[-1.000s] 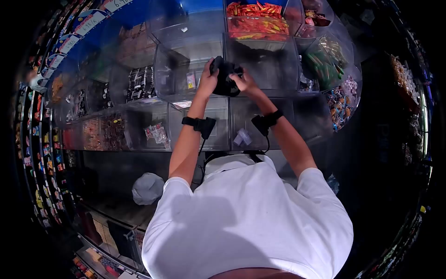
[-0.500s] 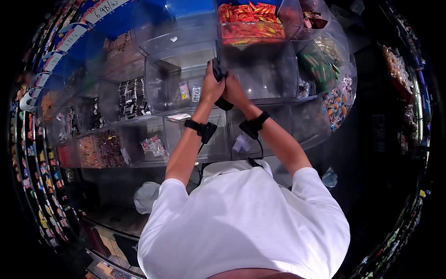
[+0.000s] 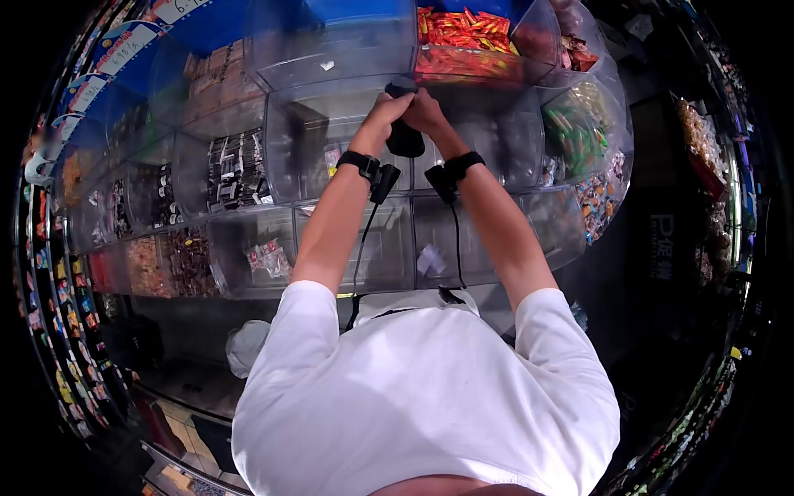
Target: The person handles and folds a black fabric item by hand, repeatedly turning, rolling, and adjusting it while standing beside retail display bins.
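Bare left hand (image 3: 383, 114) and bare right hand (image 3: 427, 112) meet, apparently closed around the middle of a matte black, rounded object (image 3: 405, 140); fingertips hidden. One end shows beyond the grip, the bulkier end on the body side, above clear plastic bins (image 3: 488, 142). Material unconfirmed; judged light, fairly soft, low slip and breakage risk. Recommended hold: the middle, one palm supporting the bulkier end.

- Clear plastic bins (image 3: 389, 236) in rows
- Red packets (image 3: 467, 33) in a back bin
- Green packets (image 3: 573, 124) in a right-hand bin
- Black-and-white packets (image 3: 237, 169) further left
- Small packets (image 3: 269, 258) in a front bin
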`<state>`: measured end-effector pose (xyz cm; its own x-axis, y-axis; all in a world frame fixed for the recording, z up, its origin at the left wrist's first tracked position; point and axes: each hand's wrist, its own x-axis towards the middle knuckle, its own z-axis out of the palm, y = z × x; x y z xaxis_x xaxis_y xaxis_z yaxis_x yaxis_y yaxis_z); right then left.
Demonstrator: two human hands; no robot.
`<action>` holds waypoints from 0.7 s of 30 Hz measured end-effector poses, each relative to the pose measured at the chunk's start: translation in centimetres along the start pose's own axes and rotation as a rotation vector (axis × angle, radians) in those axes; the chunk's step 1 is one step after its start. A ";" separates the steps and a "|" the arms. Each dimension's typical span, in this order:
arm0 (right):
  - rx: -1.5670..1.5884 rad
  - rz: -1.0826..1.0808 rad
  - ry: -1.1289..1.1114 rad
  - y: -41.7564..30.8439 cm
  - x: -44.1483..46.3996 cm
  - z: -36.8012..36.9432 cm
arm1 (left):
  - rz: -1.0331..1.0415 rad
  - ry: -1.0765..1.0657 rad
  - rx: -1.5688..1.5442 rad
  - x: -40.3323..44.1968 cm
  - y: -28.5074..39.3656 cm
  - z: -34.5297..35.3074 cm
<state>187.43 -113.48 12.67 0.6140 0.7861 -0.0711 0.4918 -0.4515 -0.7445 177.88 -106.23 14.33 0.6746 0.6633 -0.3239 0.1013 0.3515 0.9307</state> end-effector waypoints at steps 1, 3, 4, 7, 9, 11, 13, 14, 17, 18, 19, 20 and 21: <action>-0.003 -0.004 -0.002 0.4 0.2 0.4 | 0.003 0.003 -0.003 0.7 -0.6 -0.3; -0.027 0.025 0.008 0.7 0.5 0.9 | -0.083 -0.033 0.093 1.4 -0.7 -0.7; 0.024 0.065 -0.084 0.1 0.1 0.0 | -0.043 -0.077 0.058 0.7 -0.6 -0.8; 0.024 0.142 -0.113 -0.3 0.1 -0.1 | -0.072 -0.172 0.000 0.9 -0.2 -0.8; 0.187 0.142 -0.145 1.5 0.6 1.0 | -0.025 -0.182 -0.023 2.1 -0.4 -0.6; 0.360 0.152 -0.141 2.2 0.6 1.4 | -0.149 -0.143 0.425 4.5 0.0 -0.5; 0.155 0.165 -0.055 0.9 0.0 0.5 | -0.089 -0.177 0.510 4.8 0.2 -0.5; 0.053 0.184 -0.026 0.0 -0.7 0.0 | -0.005 0.005 0.687 3.7 0.6 0.1; -0.122 0.155 -0.002 -1.3 -1.6 -1.1 | 0.118 0.236 0.850 -0.2 3.7 1.8; -0.215 0.118 -0.029 -1.3 -1.8 -1.3 | 0.132 0.271 0.878 -0.2 3.5 2.0; -0.310 0.082 -0.057 -1.3 -2.2 -1.5 | 0.144 0.307 0.904 -0.4 3.5 2.2; -0.316 0.073 -0.059 -1.4 -2.5 -1.5 | 0.111 0.275 0.914 -0.2 3.6 2.0; -0.319 0.068 -0.056 -1.3 -2.2 -1.6 | 0.115 0.278 0.910 0.1 3.8 1.8</action>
<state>186.49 -115.30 14.84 0.6215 0.7675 -0.1570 0.6247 -0.6065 -0.4919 179.66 -106.04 18.16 0.5303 0.8359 -0.1418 0.6533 -0.2963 0.6968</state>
